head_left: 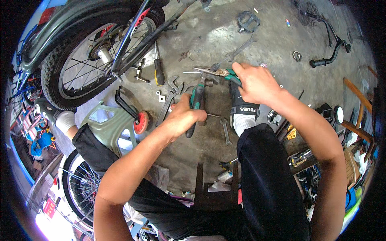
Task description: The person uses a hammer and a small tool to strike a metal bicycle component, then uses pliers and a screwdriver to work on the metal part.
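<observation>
My right hand (257, 82) is closed around the green handles of long-nose pliers (219, 72). Their slim jaws point left, above the floor, and beside the tips is a thin metal strip whose hold I cannot make out. My left hand (183, 114) is closed on a hammer (197, 100) with a green and black handle; its head is up near the pliers. A thin rod shows by my left thumb, and I cannot tell whether it is held. Left of this hand lies an adjustable wrench (171, 94); right of it, a small open-end wrench (226, 131).
A bicycle wheel (60, 84) and frame fill the upper left. A screwdriver (159, 72), a long wrench (241, 47) and a pedal (248, 21) lie on the concrete. A red-wheeled training wheel (140, 122) leans by a pale green stool (106, 124). Handlebars (331, 52) lie at the right.
</observation>
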A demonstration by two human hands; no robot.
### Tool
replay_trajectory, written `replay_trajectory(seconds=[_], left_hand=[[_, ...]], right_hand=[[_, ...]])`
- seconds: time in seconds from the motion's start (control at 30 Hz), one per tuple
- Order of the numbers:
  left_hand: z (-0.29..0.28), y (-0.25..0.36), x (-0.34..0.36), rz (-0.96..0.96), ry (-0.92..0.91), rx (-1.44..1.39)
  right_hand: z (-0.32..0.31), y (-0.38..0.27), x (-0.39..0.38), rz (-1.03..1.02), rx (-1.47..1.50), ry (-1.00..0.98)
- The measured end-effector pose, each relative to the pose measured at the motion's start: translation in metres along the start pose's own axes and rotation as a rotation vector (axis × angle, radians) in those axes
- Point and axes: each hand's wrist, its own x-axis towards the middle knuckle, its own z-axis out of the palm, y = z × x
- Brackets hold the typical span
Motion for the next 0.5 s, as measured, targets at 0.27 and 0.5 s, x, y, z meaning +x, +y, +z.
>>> replay_trajectory(seconds=[0.27, 0.5], left_hand=[[-0.03, 0.064, 0.042, 0.004, -0.03, 0.191], [0.002, 0.111, 0.1, 0.171, -0.009, 0.574]], right_hand=[[0.009, 0.029, 0.041, 0.103, -0.066, 0.134], [-0.008, 0.06, 0.003, 0.274, -0.12, 0.241]])
